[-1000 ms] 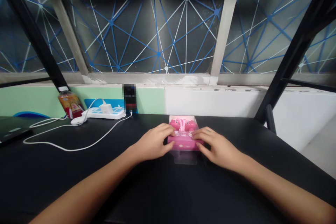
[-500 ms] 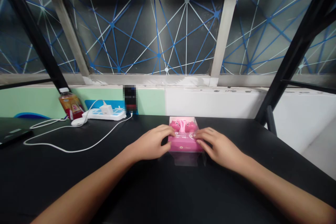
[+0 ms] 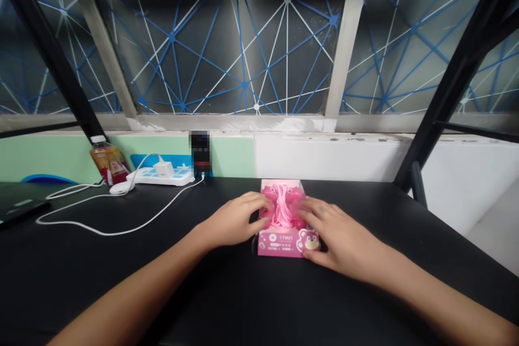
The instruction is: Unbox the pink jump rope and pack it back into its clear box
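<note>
An open pink cardboard box [image 3: 283,249] with a cartoon bear on its front panel lies on the black desk. Inside it rest a bundled pale-pink cord [image 3: 283,206] and two rounded darker-pink handles, like a jump rope. My left hand [image 3: 238,217] is at the box's left side, its thumb and fingers apart, the fingertips over the left handle. On the other side, my right hand [image 3: 338,230] spreads its fingers over the right handle, with its thumb by the bear on the front panel. The right fingertips are blurred.
On the desk's left side are a bottle [image 3: 110,161] with a white cap, a white power strip [image 3: 164,175] with a plugged-in charger, and a looping white cable [image 3: 107,234]. A pixelated dark device [image 3: 200,152] stands behind. Black frame posts [image 3: 441,73] rise at both sides.
The pink panel that covered the front half of the box has swung down toward me, exposing more cord and the printed bear. My right hand's thumb has moved nearer; my left hand barely shifted.
</note>
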`<state>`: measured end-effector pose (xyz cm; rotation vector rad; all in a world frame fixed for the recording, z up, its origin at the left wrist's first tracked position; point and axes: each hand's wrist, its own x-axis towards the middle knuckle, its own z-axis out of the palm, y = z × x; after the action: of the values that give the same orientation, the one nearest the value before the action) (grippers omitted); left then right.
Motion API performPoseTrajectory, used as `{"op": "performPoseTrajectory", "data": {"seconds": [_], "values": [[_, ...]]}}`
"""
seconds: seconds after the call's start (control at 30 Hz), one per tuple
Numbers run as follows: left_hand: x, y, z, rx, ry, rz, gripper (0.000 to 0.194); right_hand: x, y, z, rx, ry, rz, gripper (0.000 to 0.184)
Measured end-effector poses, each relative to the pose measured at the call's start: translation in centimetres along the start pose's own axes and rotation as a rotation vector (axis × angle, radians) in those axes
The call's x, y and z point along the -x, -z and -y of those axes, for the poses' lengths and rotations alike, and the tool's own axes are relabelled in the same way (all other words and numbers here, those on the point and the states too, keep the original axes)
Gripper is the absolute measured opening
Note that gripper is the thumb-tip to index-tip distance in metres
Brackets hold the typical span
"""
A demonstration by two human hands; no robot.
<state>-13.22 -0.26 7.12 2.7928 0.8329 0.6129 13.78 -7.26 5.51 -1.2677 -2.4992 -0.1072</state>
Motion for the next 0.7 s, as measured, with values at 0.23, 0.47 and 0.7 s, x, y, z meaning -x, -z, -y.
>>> {"op": "performPoseTrajectory", "data": {"seconds": [0.23, 0.47, 0.7], "values": [[-0.3, -0.5, 0.3, -0.02, 0.016, -0.075, 0.019, 0.2, 0.5, 3.4, -0.034, 0.295, 0.195, 0.024], [-1.3, -1.4, 1.5, -0.028, 0.083, -0.164, 0.017, 0.8, 1.7, 4.9, -0.162, 0.354, 0.306, 0.012], [-3.3, -2.4, 3.8, 0.085, 0.254, -0.203, 0.018, 0.9, 5.5, 6.8, -0.463, 0.433, 0.495, 0.024]]}}
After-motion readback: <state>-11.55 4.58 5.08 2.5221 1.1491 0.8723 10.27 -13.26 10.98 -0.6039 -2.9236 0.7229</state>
